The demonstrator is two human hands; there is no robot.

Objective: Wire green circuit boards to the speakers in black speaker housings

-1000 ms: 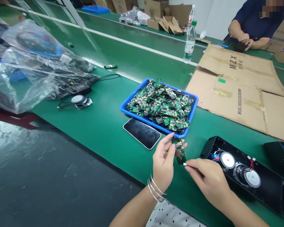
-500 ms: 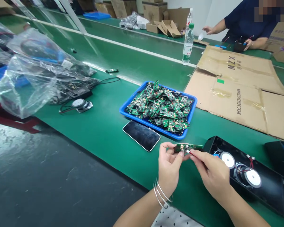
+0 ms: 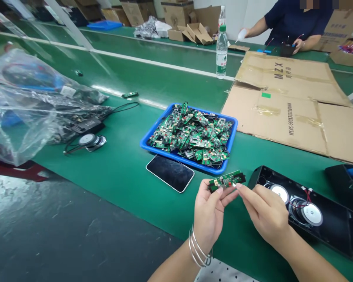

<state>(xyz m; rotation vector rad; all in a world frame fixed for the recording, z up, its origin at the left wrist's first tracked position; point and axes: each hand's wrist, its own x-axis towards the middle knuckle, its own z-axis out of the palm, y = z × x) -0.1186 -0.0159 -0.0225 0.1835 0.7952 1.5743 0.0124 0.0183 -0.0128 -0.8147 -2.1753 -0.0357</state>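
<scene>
My left hand (image 3: 210, 209) pinches a small green circuit board (image 3: 227, 180) and holds it level in front of me. My right hand (image 3: 263, 211) is closed in a pinch on a small white connector at the board's lower edge. Just right of my hands lies an open black speaker housing (image 3: 335, 235) with two round speakers (image 3: 310, 213) and red wires inside. A blue tray (image 3: 144, 140) heaped with several green circuit boards stands beyond my hands. A dark phone (image 3: 170, 172) lies flat in front of the tray.
Flattened cardboard (image 3: 294, 105) covers the belt at the right. A clear plastic bag (image 3: 26, 102) of parts and a loose speaker (image 3: 90, 140) lie at the left. A water bottle (image 3: 221, 51) stands farther back. Another person (image 3: 294, 23) works at the far right.
The board went from hanging upright in my left hand to lying level. My right hand rose with the white connector and brought it to the board's edge. The view shifted slightly.
</scene>
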